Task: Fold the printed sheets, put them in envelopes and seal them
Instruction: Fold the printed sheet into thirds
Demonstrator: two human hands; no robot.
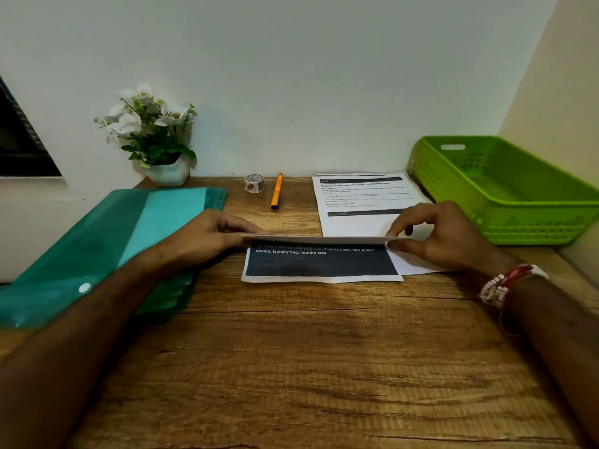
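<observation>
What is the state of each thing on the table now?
printed sheet, half folded, far edge lifted over the near part
left hand, pinches the sheet's left corner
right hand, pinches its right corner
paper stack, lying flat, unfolded
pen, lying flat
tape roll, beside the pen, apart
green basket, upright
flower pot, upright
teal folder, under left forearm

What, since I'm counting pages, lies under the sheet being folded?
Another printed sheet shows beneath the half-folded sheet on its right side; elsewhere the wooden desk. How far it reaches underneath is covered.
</observation>
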